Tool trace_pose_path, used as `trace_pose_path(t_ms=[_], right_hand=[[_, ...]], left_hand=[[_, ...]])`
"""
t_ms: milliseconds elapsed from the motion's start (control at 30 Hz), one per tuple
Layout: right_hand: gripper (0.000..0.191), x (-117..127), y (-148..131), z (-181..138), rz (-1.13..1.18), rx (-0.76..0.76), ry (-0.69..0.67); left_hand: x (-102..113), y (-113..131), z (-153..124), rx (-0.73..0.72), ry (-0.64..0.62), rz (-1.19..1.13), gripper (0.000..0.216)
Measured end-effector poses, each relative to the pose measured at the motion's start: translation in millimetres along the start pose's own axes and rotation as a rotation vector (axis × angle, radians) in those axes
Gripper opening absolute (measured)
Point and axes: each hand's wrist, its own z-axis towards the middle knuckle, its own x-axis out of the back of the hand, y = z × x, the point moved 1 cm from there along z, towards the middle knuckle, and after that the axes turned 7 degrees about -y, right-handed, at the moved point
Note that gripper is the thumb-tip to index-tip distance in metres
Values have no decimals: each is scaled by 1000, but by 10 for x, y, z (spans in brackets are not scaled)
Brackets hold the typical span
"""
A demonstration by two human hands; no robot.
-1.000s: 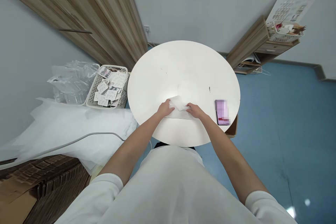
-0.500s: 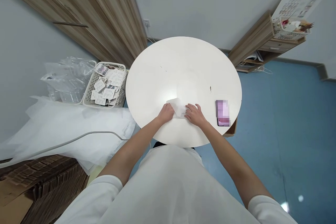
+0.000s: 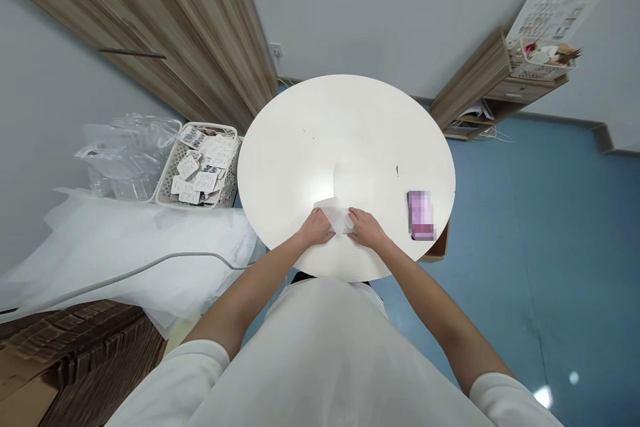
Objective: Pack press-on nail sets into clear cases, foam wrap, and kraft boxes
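A small folded piece of thin white sheet [image 3: 336,213] lies on the round white table [image 3: 345,127] near its front edge. My left hand [image 3: 316,227] grips its left side and my right hand [image 3: 367,229] grips its right side, fingers curled on the sheet. The two hands sit close together, almost touching. Part of the sheet is hidden under my fingers.
A phone [image 3: 421,215] lies on the table to the right of my hands. Left of the table stand a white basket of small cards [image 3: 200,167], clear plastic bags [image 3: 125,153] and a pile of white sheets [image 3: 130,247]. A wooden cabinet [image 3: 190,33] and a low shelf [image 3: 495,87] line the wall.
The white sheet has become smaller and more compact between my hands, and my hands have drawn closer together toward the table's front edge.
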Motion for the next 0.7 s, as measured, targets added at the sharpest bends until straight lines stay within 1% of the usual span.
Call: trace_pose_path(t_ms=[100,233,333,433,533,567,700], right_hand=[[47,-72,-68,-87,12,-5,-8],[41,-169,-189,-198,33,-4,13],[36,-167,-250,-257,60,6,20],[33,-50,-229,-263,141,-9,-47],[31,149,-137,-193,291,-38,-144],[30,218,-95,-154,344,-52,-153],[31,404,105,52,506,-147,-156]], left_hand=[[-23,52,-94,-21,4,-10,32],[-81,153,-236,-23,8,-31,27],[-93,214,-308,-8,13,-51,29],[-23,203,-307,-13,17,-121,34],[105,93,-215,-6,-41,-288,29],[149,36,-168,20,-72,-370,28],[285,-234,48,231,-144,-707,32]])
